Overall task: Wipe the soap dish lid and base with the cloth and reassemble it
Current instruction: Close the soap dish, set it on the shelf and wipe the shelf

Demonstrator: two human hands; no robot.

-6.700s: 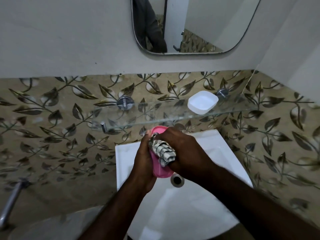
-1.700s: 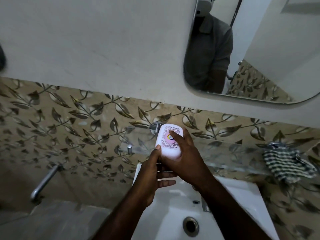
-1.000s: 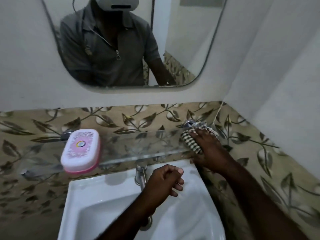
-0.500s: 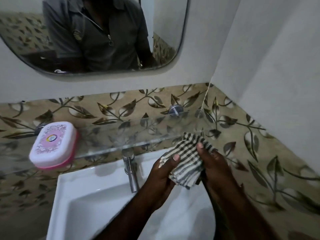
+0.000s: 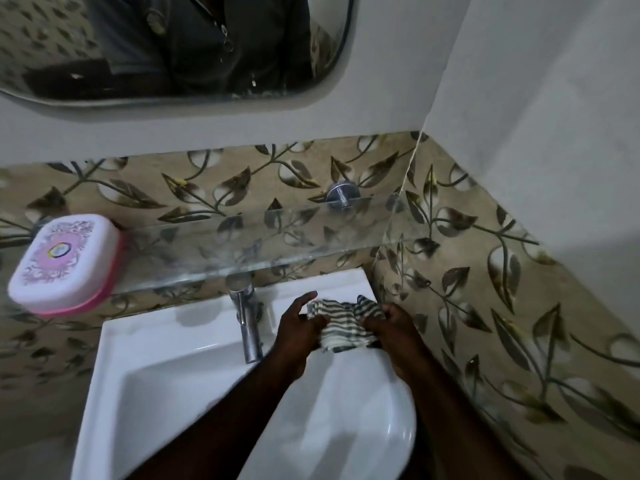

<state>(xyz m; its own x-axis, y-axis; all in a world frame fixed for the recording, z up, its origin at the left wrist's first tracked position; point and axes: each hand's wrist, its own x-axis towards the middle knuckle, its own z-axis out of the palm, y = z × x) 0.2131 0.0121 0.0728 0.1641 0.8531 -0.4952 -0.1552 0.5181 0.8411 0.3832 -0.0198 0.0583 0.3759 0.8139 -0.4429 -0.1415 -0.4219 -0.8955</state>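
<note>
The soap dish (image 5: pixel 64 261) stands closed on the left end of the glass shelf (image 5: pixel 263 244), its white patterned lid sitting on the pink base. Over the back right corner of the white sink (image 5: pixel 166 372), both my hands hold the striped cloth (image 5: pixel 341 327). My left hand (image 5: pixel 299 327) pinches the cloth's left edge between thumb and fingers. My right hand (image 5: pixel 393 323) grips its right side. The cloth is bunched between them, and its lower part hangs toward the basin.
A chrome tap (image 5: pixel 247 320) stands just left of my hands. A mirror (image 5: pixel 180 46) hangs on the white wall above the shelf. Leaf-patterned tiles (image 5: pixel 485 306) run close along the right of the sink. A chrome shelf bracket (image 5: pixel 341 195) sits above the cloth.
The closed soap dish went onto the shelf at left. My right hand took the cloth off the shelf's right end, my left hand joined it, and both lowered it to the sink's corner.
</note>
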